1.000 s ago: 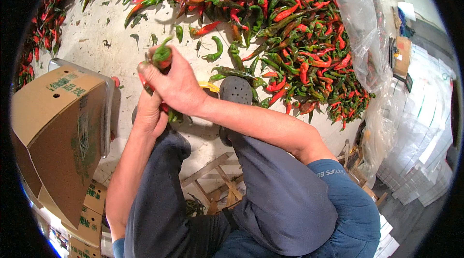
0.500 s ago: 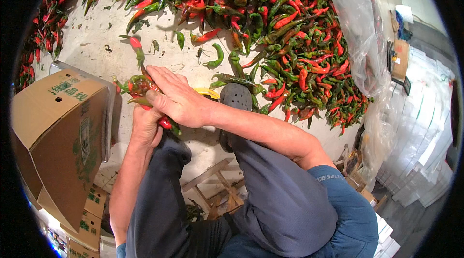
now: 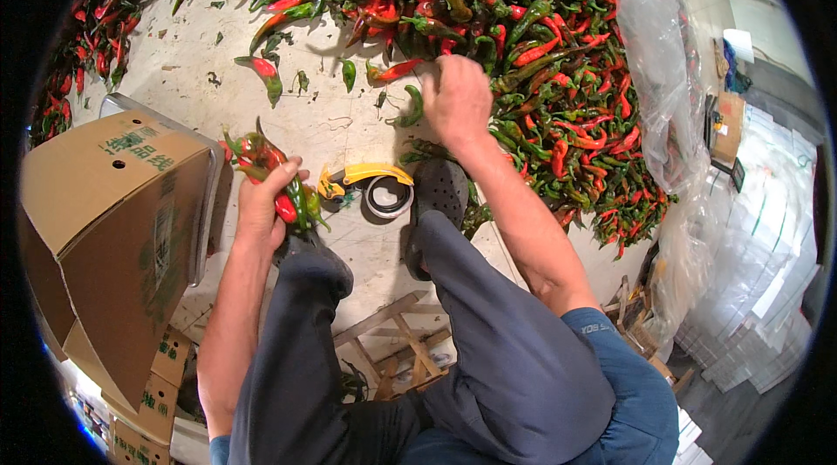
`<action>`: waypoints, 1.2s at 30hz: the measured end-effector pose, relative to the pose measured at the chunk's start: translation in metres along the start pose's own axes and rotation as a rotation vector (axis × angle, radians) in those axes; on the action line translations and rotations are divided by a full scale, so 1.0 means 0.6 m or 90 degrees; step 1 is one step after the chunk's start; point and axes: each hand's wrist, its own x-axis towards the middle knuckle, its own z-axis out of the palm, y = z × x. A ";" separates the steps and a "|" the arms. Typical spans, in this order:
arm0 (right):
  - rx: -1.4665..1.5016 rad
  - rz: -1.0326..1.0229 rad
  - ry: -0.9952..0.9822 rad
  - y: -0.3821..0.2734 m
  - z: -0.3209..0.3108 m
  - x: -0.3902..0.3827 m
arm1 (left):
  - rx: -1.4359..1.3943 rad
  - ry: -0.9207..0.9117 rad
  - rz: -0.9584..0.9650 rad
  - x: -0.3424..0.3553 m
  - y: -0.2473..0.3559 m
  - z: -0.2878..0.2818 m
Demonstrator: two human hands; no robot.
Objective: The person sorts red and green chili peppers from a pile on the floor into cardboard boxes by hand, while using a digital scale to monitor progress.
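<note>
A bunch of red and green chili peppers (image 3: 277,170) is gripped in my left hand (image 3: 260,203), beside the cardboard box. My right hand (image 3: 459,103) reaches to the near edge of a big heap of chili peppers (image 3: 532,55). Its fingers are curled at a red pepper there, and their tips are hidden, so what they hold cannot be made out. Close to that hand lie a loose red pepper (image 3: 398,71) and a curved green pepper (image 3: 410,106). A single red-green pepper (image 3: 264,77) rests on the pale floor farther left.
An open cardboard box (image 3: 113,195) stands at the left against a grey tray rim (image 3: 214,203). A yellow tape dispenser (image 3: 375,176) lies between my shoes. Another pepper heap (image 3: 96,38) is at the far left. Clear plastic sheeting (image 3: 667,73) borders the main heap on the right.
My right hand has left the bunch and moved away to the right, to the heap. The left hand keeps the bunch. The tape dispenser has come into full sight.
</note>
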 end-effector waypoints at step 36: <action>0.154 0.392 -0.239 0.091 -0.044 0.017 | 0.474 0.110 0.258 0.061 0.047 0.023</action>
